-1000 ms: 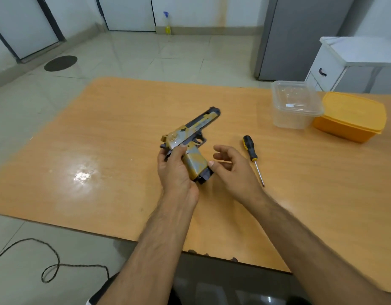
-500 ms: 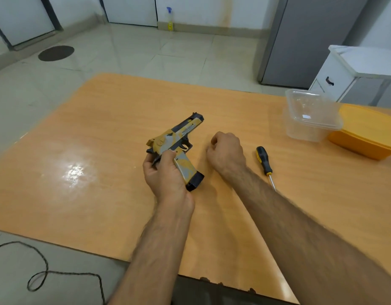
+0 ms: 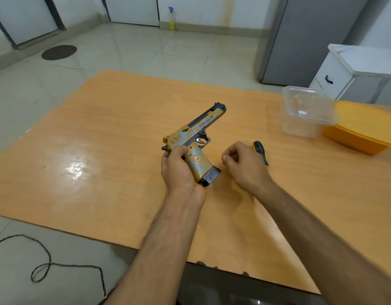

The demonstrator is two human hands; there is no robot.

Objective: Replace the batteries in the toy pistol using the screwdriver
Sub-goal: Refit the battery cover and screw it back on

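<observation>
The toy pistol (image 3: 194, 137), yellow and grey with a dark slide, is held above the wooden table (image 3: 102, 133), muzzle pointing away to the upper right. My left hand (image 3: 179, 170) grips its handle from the left, thumb on the rear of the frame. A black magazine base sticks out of the handle's bottom. My right hand (image 3: 243, 164) hovers just right of the pistol with its fingers curled into a loose fist, holding nothing that I can see. The screwdriver (image 3: 261, 154), black and yellow handled, lies on the table right behind that hand; its shaft is hidden by my wrist.
A clear plastic container (image 3: 304, 113) and an orange lidded box (image 3: 364, 128) stand at the table's right side. A white cabinet (image 3: 344, 69) and a grey appliance (image 3: 304, 40) are beyond. A cord (image 3: 47, 265) lies on the floor at lower left.
My right hand has left the bottom of the pistol's handle, curled into a fist and shifted right, up against the screwdriver's handle. My left hand keeps its grip on the pistol.
</observation>
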